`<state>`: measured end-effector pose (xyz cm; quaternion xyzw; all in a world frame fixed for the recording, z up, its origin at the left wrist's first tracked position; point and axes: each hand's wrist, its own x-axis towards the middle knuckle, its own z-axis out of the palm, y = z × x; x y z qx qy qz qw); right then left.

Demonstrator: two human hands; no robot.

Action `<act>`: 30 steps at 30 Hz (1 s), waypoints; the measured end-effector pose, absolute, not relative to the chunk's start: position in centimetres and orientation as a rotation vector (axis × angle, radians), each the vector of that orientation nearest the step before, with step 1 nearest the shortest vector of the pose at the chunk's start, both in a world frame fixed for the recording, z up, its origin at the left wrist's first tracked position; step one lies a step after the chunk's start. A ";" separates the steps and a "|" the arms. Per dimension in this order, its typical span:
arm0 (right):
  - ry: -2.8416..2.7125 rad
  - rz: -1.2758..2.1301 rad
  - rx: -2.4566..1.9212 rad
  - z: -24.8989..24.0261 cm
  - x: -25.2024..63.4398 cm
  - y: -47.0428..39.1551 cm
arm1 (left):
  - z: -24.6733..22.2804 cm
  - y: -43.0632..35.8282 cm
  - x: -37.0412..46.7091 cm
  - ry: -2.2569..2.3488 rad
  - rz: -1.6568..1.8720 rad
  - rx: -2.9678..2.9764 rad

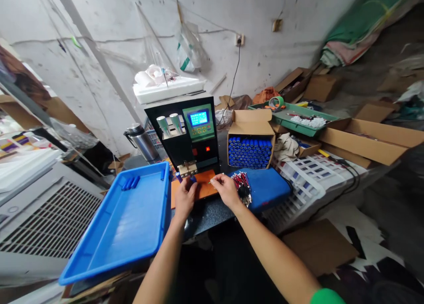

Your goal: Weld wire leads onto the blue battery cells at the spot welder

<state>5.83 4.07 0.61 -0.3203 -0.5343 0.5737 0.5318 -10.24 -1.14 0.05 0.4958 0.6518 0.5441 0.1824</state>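
Nearest, low at left: blue tray (115, 233), tilted over the bench edge, with a few blue cells (130, 183) lying at its far end. Just right of the tray: left hand (184, 197), fingers curled down onto the orange plate (205, 185), pinching a small blue cell (192, 179) under the welding head (187, 167); grip narrow, contents mostly hidden by the fingers. Beside it, slightly apart: right hand (227, 190), fingers drawn together at the plate's right edge, thumb and forefinger closed on something thin and pale, too small to identify. Touching the right wrist area: bundle of red-and-black wires (243, 185) resting on a blue pad (268, 187). Right of the pad: white plastic racks (304, 176) with a black cable (347, 173) across them. Directly behind the hands: black spot welder (185, 136), upright, lit blue screen (199, 118), red light below, two pale cylinders at upper left. Left of the welder: steel flask (142, 141). Right of the welder: open cardboard box (251, 136) packed with upright blue cells. Farther right: green tray (291, 116) holding a tape roll (276, 102) and white parts, flanked by open cartons (367, 138). On top of the welder: white foam tray (168, 88). Farthest: stained white wall (132, 30) with hanging plastic bags and a socket (240, 39) with a plugged lead.
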 end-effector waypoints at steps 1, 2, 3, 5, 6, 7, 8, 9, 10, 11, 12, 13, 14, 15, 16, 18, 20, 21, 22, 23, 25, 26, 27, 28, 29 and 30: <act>-1.268 1.386 -0.764 0.6 5.1 4.6 | -0.2 -1.2 -10.3 1.846 1.526 1.398; -1.258 1.409 -0.762 0.6 4.4 5.0 | -0.5 -1.3 -10.4 1.853 1.521 1.393; -1.246 1.434 -0.761 0.6 3.7 5.4 | -0.7 -1.4 -10.5 1.861 1.521 1.383; -1.223 1.491 -0.757 0.6 2.4 5.9 | -1.1 -1.6 -10.6 1.871 1.529 1.360; -1.209 1.522 -0.753 0.5 1.8 6.1 | -1.2 -1.6 -10.6 1.877 1.534 1.352; -1.191 1.552 -0.747 0.5 1.3 6.2 | -1.3 -1.7 -10.6 1.882 1.534 1.349; -1.176 1.579 -0.741 0.5 0.9 6.3 | -1.3 -1.7 -10.5 1.888 1.530 1.351; -1.164 1.602 -0.734 0.6 0.5 6.3 | -1.3 -1.7 -10.5 1.893 1.525 1.356; -1.158 1.617 -0.727 0.6 0.1 6.3 | -1.2 -1.7 -10.5 1.895 1.518 1.363; -1.161 1.622 -0.722 0.6 -0.1 6.3 | -1.2 -1.7 -10.4 1.894 1.513 1.368; -1.174 1.617 -0.719 0.6 -0.3 6.2 | -1.1 -1.8 -10.4 1.894 1.508 1.372; -1.197 1.602 -0.718 0.6 -0.5 6.2 | -1.1 -1.8 -10.4 1.895 1.506 1.373; -1.223 1.581 -0.718 0.6 -0.6 6.1 | -1.0 -1.8 -10.3 1.900 1.507 1.371; -1.252 1.556 -0.721 0.6 -0.7 6.0 | -1.0 -1.8 -10.3 1.906 1.509 1.370; -1.281 1.530 -0.725 0.6 -0.7 6.0 | -1.1 -1.8 -10.3 1.916 1.510 1.369; -1.329 1.478 -0.740 0.5 -0.7 5.9 | -1.1 -1.8 -10.3 1.944 1.509 1.372; -1.359 1.437 -0.754 0.4 -0.7 5.8 | -1.1 -1.8 -10.3 1.968 1.506 1.380; -1.369 1.423 -0.758 0.3 -0.7 5.7 | -1.1 -1.8 -10.3 1.978 1.505 1.384; -1.375 1.412 -0.759 0.2 -0.8 5.7 | -1.1 -1.8 -10.3 1.985 1.505 1.388; -1.378 1.405 -0.761 0.1 -0.8 5.6 | -1.0 -1.8 -10.3 1.991 1.501 1.393; -1.379 1.402 -0.768 0.0 -1.0 5.6 | -0.9 -1.9 -10.2 2.008 1.490 1.399; -1.379 1.404 -0.770 -0.1 -1.0 5.6 | -0.8 -1.9 -10.2 2.016 1.485 1.401; -1.380 1.406 -0.772 -0.1 -1.1 5.6 | -0.7 -2.0 -10.2 2.021 1.482 1.402; -1.381 1.406 -0.773 -0.1 -1.1 5.6 | -0.7 -2.0 -10.2 2.024 1.480 1.402; -1.384 1.404 -0.776 -0.1 -1.2 5.6 | -0.7 -2.0 -10.2 2.027 1.482 1.399; -1.389 1.401 -0.781 -0.1 -1.2 5.6 | -0.7 -2.0 -10.2 2.027 1.484 1.396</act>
